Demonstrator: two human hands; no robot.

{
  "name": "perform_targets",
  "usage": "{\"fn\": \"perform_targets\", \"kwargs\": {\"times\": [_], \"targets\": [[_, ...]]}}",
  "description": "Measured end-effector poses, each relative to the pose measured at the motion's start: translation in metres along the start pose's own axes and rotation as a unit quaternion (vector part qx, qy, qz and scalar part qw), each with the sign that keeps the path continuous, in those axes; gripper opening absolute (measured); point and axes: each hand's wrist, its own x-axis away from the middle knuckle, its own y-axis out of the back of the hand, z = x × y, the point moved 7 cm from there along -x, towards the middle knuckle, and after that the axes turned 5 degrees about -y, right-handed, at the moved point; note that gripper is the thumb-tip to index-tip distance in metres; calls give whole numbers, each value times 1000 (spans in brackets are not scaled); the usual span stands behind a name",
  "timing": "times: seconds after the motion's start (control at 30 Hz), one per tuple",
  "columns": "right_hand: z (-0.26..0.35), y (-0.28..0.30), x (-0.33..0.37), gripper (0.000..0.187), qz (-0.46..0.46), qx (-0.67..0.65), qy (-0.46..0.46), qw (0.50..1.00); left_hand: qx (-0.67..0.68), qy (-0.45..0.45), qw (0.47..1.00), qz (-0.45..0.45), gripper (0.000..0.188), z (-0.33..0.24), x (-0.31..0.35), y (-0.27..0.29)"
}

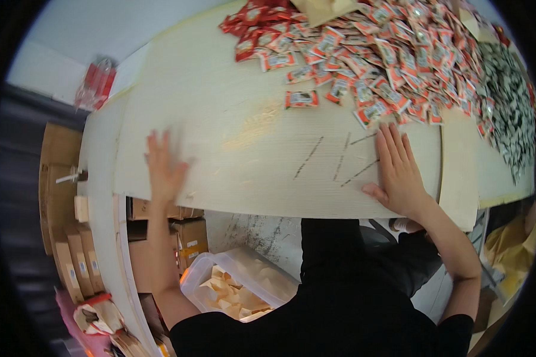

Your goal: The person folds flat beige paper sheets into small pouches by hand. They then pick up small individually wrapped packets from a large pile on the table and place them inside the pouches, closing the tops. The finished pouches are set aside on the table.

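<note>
My left hand (165, 169) is over the left part of the pale tabletop (220, 131), slightly blurred, fingers spread and nothing in it. Flat on the right side lies my right hand (399, 175), thumb out, holding nothing. Just past its fingertips begins a large heap of small orange-and-white packets (369, 65). One single packet (302, 99) lies a little apart at the heap's near left edge. Dark marker strokes (309, 157) show on the table beside my right thumb.
Red packets (253, 30) lie at the far left of the heap, dark green-grey packets (506, 95) at the far right. A cardboard strip (457, 160) lies right of my right hand. Below the table's front edge stand a translucent bin (268, 262) of brown paper pieces and cardboard boxes (192, 238).
</note>
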Motion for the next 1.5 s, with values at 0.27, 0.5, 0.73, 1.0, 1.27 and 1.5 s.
{"fn": "perform_targets", "kwargs": {"times": [0.27,0.5,0.73,1.0,1.27,1.5], "targets": [[105,-33,-86,92,-22,-52,97,994,-114,322,938,51,85,218,36,-13],[86,-43,-190,78,-54,-253,44,965,-84,310,947,10,85,275,-21,-20],[82,-52,-218,71,-73,-183,83,977,40,0,999,7,60,149,-141,-67],[92,-23,-158,83,5,-237,189,953,71,-215,972,66,74,-107,-62,-35],[152,-54,-164,94,-16,-7,176,984,14,-154,977,145,114,-169,9,-52],[171,-49,-230,86,-152,-145,113,971,-19,-1,1000,15,112,-10,-48,-32]]}}
